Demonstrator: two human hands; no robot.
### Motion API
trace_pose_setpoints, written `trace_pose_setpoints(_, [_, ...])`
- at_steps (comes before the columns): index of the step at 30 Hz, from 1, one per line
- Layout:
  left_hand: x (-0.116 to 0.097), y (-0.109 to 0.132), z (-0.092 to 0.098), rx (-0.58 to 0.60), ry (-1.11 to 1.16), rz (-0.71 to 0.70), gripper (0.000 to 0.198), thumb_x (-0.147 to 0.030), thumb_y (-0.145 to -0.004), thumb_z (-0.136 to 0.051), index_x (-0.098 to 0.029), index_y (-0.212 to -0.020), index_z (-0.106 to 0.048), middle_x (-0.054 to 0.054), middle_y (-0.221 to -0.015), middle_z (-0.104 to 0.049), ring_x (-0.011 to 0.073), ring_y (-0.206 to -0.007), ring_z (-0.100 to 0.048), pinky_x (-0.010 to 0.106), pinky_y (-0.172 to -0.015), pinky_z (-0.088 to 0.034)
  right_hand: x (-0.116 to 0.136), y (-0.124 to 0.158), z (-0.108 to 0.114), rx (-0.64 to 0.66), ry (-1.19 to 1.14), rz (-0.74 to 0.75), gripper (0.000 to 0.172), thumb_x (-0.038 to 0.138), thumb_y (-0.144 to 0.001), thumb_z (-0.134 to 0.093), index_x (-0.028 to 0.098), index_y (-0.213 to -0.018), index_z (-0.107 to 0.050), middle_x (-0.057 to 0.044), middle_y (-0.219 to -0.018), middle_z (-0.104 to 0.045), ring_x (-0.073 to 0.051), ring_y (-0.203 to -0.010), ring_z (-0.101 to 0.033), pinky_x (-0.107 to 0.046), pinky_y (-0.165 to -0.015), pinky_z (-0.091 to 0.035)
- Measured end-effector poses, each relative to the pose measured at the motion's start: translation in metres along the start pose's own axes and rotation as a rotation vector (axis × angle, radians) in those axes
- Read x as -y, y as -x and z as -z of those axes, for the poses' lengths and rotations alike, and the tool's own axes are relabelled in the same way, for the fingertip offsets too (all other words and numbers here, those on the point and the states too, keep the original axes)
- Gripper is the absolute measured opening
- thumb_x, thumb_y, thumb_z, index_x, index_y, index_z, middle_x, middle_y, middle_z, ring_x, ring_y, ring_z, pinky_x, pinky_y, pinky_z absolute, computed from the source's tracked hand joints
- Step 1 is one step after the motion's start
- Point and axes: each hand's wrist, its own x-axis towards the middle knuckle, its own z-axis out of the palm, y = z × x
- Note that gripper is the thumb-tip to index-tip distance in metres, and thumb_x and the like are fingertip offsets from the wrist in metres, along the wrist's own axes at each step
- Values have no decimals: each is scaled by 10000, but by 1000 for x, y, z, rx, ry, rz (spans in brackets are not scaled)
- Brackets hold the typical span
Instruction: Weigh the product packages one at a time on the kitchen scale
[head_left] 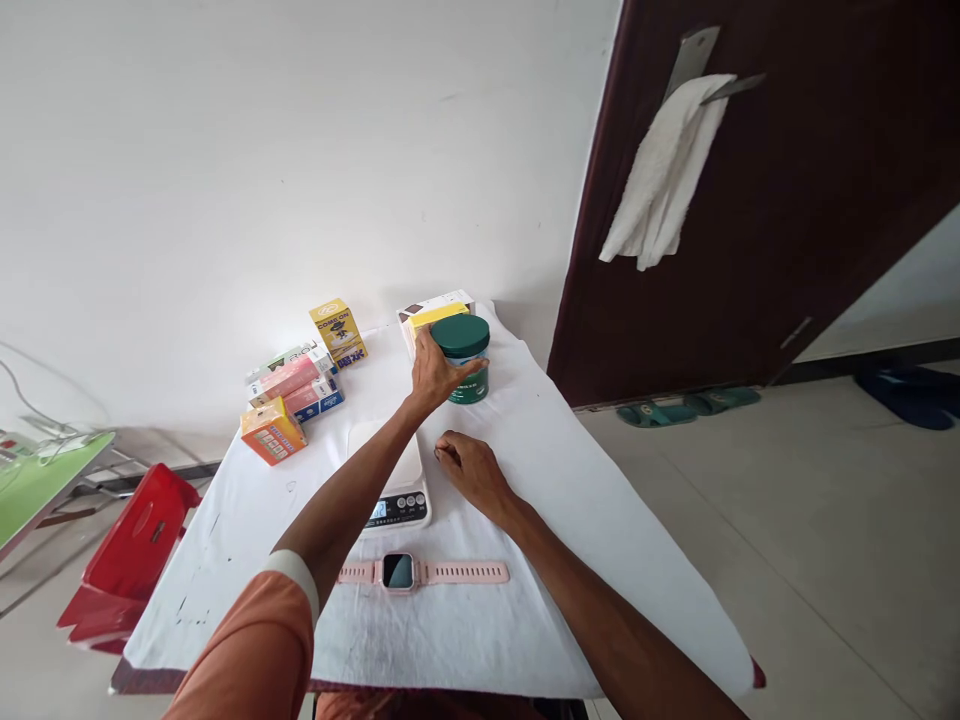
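Observation:
My left hand point(441, 372) grips a green lidded jar point(471, 386) at the far end of the table, thumb across its front and fingers round its left side. Nearer to me, my right hand point(475, 470) rests on the cloth as a loose fist, with nothing showing in it. Just left of that fist lies a white digital kitchen scale point(412, 470), its platform bare where visible; my left forearm covers part of it and of its lit display. A pink-strapped smartwatch point(398, 572) lies flat in front of the scale.
Behind the jar are a yellow box point(441, 316) and a white box point(450, 299). An upright yellow box point(339, 333), an orange box point(273, 432) and several stacked cartons point(294, 376) stand at the left. A red chair point(139, 560) is beside the cloth-covered table point(600, 580).

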Motion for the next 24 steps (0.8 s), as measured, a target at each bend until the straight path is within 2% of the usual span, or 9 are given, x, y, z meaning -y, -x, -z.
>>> trace_pose_setpoints(2, [2, 1, 11, 5, 11, -17, 1098, -598, -655, -875, -180, -1491, -299, 225, -1453, -474, 368, -1416, -472, 476, -1123, -447, -1, 1, 0, -5, -7, 5, 136, 194, -874, -495, 224, -748, -535, 4, -686, -629, -157, -622, -554, -267, -653, -392])
trace_pose_setpoints(4, [8, -6, 31, -36, 3, -44, 1006, -631, -768, -785, -173, -1519, -296, 224, -1430, -494, 346, -1360, -530, 453, -1081, -477, -1, 1, 0, -2, -15, 7, 125, 210, -875, -497, 223, -759, -541, -9, -718, -653, -165, -647, -581, -273, -665, -405])
trace_pose_setpoints(6, [20, -24, 58, -124, -70, -64, 869, -604, -887, -671, -168, -1539, -299, 216, -1408, -513, 322, -1317, -560, 442, -1065, -482, -2, 1, 0, 8, -15, 10, 124, 225, -881, -495, 222, -767, -544, -20, -746, -669, -171, -670, -599, -277, -674, -413])
trace_pose_setpoints(8, [36, -49, 90, -219, -251, -49, 846, -529, -905, -667, -152, -1563, -293, 228, -1457, -475, 338, -1378, -498, 469, -1124, -428, -1, 2, 1, 13, -18, 7, 133, 233, -892, -487, 223, -771, -542, -20, -753, -668, -168, -666, -598, -278, -672, -418])
trace_pose_setpoints(11, [67, -87, 134, -185, -574, 70, 913, -388, -850, -705, -132, -1602, -255, 235, -1565, -396, 374, -1442, -413, 514, -1164, -384, 1, 3, 2, 20, -34, 0, 151, 233, -913, -465, 225, -783, -542, -12, -749, -652, -157, -643, -583, -274, -656, -420])
trace_pose_setpoints(14, [96, -111, 163, -76, -724, 168, 938, -386, -833, -688, -131, -1615, -236, 224, -1663, -291, 388, -1513, -314, 546, -1209, -316, 2, 5, 3, 28, -40, -7, 165, 237, -929, -453, 224, -791, -541, -6, -746, -635, -152, -633, -572, -273, -642, -418])
trace_pose_setpoints(18, [126, -128, 176, 42, -776, 253, 999, -469, -807, -700, -125, -1610, -216, 228, -1673, -273, 392, -1545, -258, 542, -1221, -288, 2, 5, 4, 31, -43, -10, 172, 242, -943, -448, 226, -799, -540, -5, -757, -632, -150, -635, -566, -275, -642, -425])
trace_pose_setpoints(24, [149, -146, 174, 158, -792, 315, 1096, -653, -747, -710, -140, -1577, -210, 270, -1536, -424, 436, -1461, -376, 569, -1146, -353, 1, 5, 4, 29, -61, -35, 159, 221, -940, -456, 225, -808, -543, -3, -757, -624, -146, -639, -573, -270, -638, -436])
